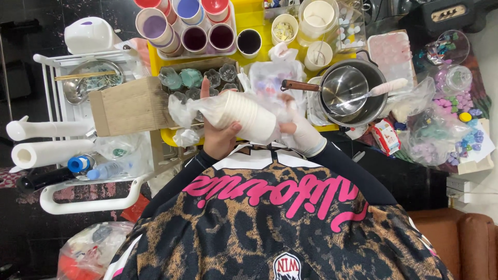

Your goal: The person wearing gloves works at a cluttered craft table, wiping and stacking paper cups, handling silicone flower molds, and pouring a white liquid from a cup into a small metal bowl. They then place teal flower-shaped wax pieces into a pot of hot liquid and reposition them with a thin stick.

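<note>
Two hands meet in the middle of my view, close to my chest, and both are on one stack of white paper cups (248,118) that lies on its side inside a thin clear plastic bag (193,110). Going from big to small, I first see the yellow table (249,22) under all the stuff, crowded from end to end. On my left stands a white wire cart (91,199), with a brown cardboard box (129,106) resting on its edge. On my right side of the table sits a big steel pot (346,93) with a brown handle, and a tool with a pale pink grip rests across its rim. At the far edge I see a tray of paper cups (194,28) filled with purple, pink and red liquid. Just past the box is a mould tray (196,79) with green and clear shapes in it. On the cart lie two white paper rolls (47,141) and a small bottle with a blue cap (96,167). Now my hands. My left hand (220,136) is bare and wraps around the stack from below, thumb pressed on the side of the cups, one finger sticking up. My right hand (298,132) wears a white glove and grips the open end of the stack through the bag. Both hands are closed tight on the cups. The stack is held up in the air, above the near edge of the table, not touching it.
</note>
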